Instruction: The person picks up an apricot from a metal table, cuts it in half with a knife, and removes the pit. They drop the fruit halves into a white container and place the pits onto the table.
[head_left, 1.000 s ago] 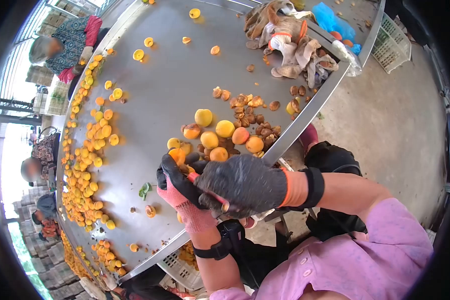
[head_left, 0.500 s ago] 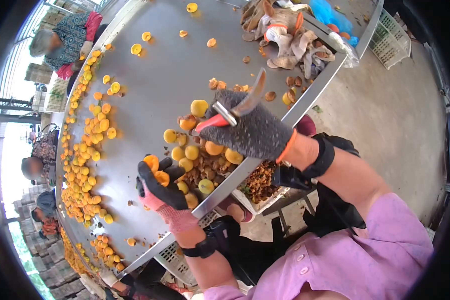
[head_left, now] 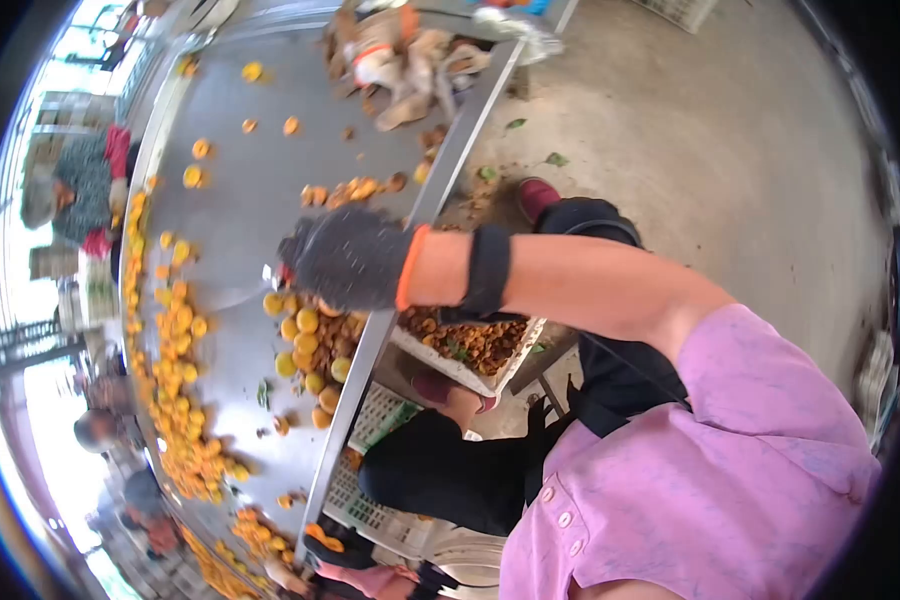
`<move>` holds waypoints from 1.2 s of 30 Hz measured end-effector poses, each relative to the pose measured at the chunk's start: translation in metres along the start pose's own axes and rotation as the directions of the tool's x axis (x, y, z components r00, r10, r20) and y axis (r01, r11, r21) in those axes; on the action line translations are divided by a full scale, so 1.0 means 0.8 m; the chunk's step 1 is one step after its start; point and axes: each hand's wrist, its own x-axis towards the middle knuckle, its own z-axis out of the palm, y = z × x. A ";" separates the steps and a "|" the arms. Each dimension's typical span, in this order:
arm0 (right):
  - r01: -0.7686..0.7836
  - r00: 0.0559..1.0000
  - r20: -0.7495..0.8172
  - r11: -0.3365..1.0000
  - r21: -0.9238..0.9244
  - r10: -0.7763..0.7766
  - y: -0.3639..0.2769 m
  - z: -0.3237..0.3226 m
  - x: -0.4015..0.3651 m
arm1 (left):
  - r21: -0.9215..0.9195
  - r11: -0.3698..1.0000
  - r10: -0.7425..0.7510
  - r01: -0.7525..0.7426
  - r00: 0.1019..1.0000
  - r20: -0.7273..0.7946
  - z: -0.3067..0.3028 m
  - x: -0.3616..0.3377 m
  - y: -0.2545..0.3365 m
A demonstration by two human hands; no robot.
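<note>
Right hand [head_left: 355, 258], in a dark grey glove with an orange cuff, above the near edge of the table [head_left: 255, 225]: closed in a fist around a knife [head_left: 271, 274], with only a bit of red handle and bright metal in sight beyond the glove; blade too blurred to trace. Left hand [head_left: 345, 568], in a pink and black glove, at the lower end of the same edge, gripping orange apricot halves [head_left: 323, 540] at the fingers; impossible to tell whether in contact with the table.

On the table, just inside the near edge and partly behind the right hand: a cluster of whole apricots [head_left: 307, 320], yellow to orange. Slightly apart from these, toward the far edge: a green leaf [head_left: 263, 393]. Farther up the near edge: brown and orange scraps [head_left: 360, 190], then a heap of work gloves [head_left: 400, 75] beside a clear plastic bag [head_left: 522, 35] at the corner. Along the far edge: a long band of apricots [head_left: 175, 370].

Below the near edge: a white tray [head_left: 445, 372] of brown scraps and a pale slatted crate [head_left: 370, 522]. Beyond the far edge: a person [head_left: 82, 185] with pink sleeves.
</note>
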 end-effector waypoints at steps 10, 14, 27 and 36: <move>-0.293 0.943 -0.037 0.878 0.379 0.330 0.024 -0.045 0.015 | 0.501 0.865 0.089 -0.010 0.987 -0.135 -0.106 0.110 -0.096; -0.357 0.897 -0.116 0.853 0.381 0.427 0.040 -0.063 0.015 | 0.792 0.577 0.412 -0.200 0.908 -0.072 0.062 0.076 0.002; -0.414 0.893 -0.035 0.851 0.324 0.448 0.058 -0.084 0.015 | 0.656 -0.157 -0.085 -0.739 0.671 0.736 0.424 0.046 0.036; -0.356 0.918 -0.065 0.884 0.302 0.392 0.044 -0.089 0.009 | 0.291 0.793 0.238 -0.535 0.713 0.660 0.367 -0.046 0.106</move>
